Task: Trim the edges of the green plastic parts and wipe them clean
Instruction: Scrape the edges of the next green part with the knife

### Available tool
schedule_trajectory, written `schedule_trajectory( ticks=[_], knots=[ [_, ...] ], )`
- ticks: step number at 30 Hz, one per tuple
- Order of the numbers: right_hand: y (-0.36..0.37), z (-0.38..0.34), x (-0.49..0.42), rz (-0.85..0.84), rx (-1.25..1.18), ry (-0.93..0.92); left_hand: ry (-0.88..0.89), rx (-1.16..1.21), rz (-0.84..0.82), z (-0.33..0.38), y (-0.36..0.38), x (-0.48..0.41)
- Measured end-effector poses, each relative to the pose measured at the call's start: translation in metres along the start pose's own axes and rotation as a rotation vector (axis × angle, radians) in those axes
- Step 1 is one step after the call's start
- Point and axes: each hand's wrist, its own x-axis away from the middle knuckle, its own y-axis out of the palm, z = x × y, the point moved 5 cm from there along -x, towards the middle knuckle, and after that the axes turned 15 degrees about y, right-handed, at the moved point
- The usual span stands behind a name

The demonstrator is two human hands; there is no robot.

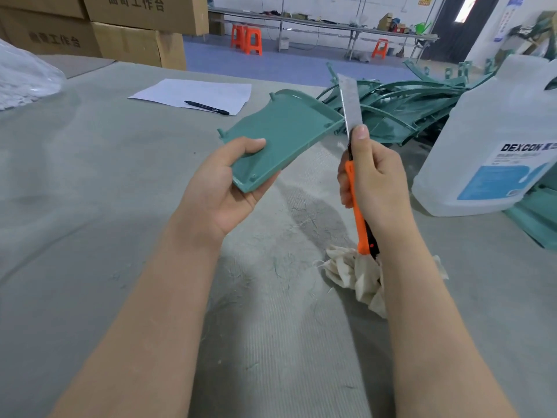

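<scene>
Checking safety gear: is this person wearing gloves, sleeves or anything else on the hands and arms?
No. The left hand and right hand are bare, no gloves or rings showing. Both forearms are uncovered to the frame edge: no sleeves, watch or bands.

pen (206, 107) on paper (193, 92), far | parts pile (401, 101) left of jug (488, 140) | rag (355, 276) near

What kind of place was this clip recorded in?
Probably a small factory or workshop floor: stacked cardboard boxes beside the covered work table, a heap of green plastic parts, and long benches with orange stools across the open hall.
</scene>
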Motion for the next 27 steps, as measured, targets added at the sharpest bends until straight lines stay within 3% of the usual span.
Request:
schedule_trajectory(
  ticks=[13, 27],
  knots=[
    [0.001, 0.000, 0.000, -0.048, -0.073, -0.009, -0.101, 0.130, -0.061, 0.000, 0.008, 0.006],
    [0.022, -0.004, 0.009, -0.196, 0.068, -0.048, -0.133, 0.194, -0.055, -0.004, 0.006, 0.006]
  ],
)
